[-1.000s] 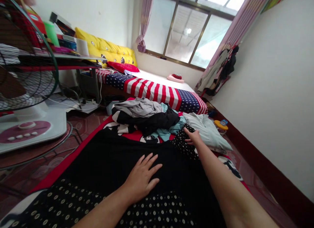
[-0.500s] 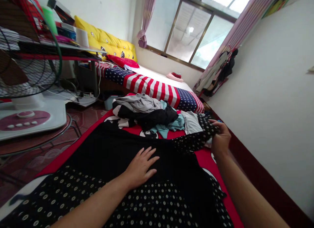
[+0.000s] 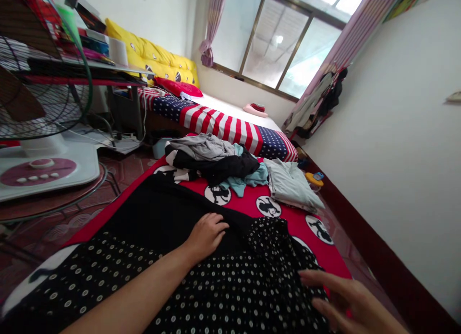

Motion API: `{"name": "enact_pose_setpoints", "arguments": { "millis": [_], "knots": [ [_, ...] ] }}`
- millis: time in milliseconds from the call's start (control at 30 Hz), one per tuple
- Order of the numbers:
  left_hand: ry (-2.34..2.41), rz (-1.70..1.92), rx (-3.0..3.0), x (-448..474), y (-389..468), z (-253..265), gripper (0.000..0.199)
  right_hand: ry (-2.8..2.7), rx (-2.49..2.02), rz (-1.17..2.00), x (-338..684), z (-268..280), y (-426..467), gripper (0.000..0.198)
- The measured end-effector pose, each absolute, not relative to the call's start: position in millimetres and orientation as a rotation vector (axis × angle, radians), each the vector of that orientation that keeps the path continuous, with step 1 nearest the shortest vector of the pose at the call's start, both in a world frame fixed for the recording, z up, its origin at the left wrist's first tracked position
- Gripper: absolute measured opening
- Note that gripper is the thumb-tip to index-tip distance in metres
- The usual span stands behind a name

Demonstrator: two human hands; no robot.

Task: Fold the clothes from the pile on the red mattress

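Observation:
Spread across the red bed cover is a black garment [image 3: 147, 204], partly plain and partly printed with small pale rings. My left hand [image 3: 207, 233] rests on its plain black part, palm down, fingers slightly bent and holding nothing that I can see. A dotted section [image 3: 270, 233], which looks like a sleeve, lies folded inward over the garment's right side. Just above the lower right of the garment is my right hand [image 3: 342, 295], a little blurred, with thumb and forefinger apart and nothing between them.
Beyond the garment, a heap of grey, black and teal clothes [image 3: 216, 154] lies on the red cover [image 3: 241, 204]. A folded pale grey garment [image 3: 293, 183] sits to its right. At left, a fan [image 3: 46, 166] stands on a round stool. A wall runs along the right.
My right hand has let go of the dotted section and come down toward me; that section now lies folded over the garment. My left hand's fingers have drawn in from their spread.

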State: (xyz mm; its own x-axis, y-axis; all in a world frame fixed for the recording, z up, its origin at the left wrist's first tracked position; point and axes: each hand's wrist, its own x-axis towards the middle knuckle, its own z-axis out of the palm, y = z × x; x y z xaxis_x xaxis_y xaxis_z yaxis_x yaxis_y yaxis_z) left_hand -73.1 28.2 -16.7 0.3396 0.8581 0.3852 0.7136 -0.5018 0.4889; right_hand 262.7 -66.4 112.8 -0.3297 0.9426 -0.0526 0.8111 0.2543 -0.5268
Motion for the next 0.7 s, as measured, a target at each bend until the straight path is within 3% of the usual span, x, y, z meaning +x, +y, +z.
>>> {"name": "enact_pose_setpoints", "arguments": {
  "millis": [133,300,467,700],
  "knots": [
    [1.397,0.988,2.280,-77.7,25.8,-15.6,0.026,-2.178,-1.542,0.619,211.8,90.0,-29.1,0.030],
    [1.352,1.036,2.200,-85.5,21.6,-15.0,0.025,-2.222,-1.427,0.352,164.6,35.1,13.7,0.036],
    [1.398,0.958,2.275,-120.2,36.5,-3.0,0.028,-2.215,-1.383,0.167,155.4,0.1,26.6,0.024],
    [1.743,0.724,2.375,-226.1,99.3,30.7,0.061,-2.143,-1.288,0.169,168.6,-13.9,29.6,0.020]
  ]
}}
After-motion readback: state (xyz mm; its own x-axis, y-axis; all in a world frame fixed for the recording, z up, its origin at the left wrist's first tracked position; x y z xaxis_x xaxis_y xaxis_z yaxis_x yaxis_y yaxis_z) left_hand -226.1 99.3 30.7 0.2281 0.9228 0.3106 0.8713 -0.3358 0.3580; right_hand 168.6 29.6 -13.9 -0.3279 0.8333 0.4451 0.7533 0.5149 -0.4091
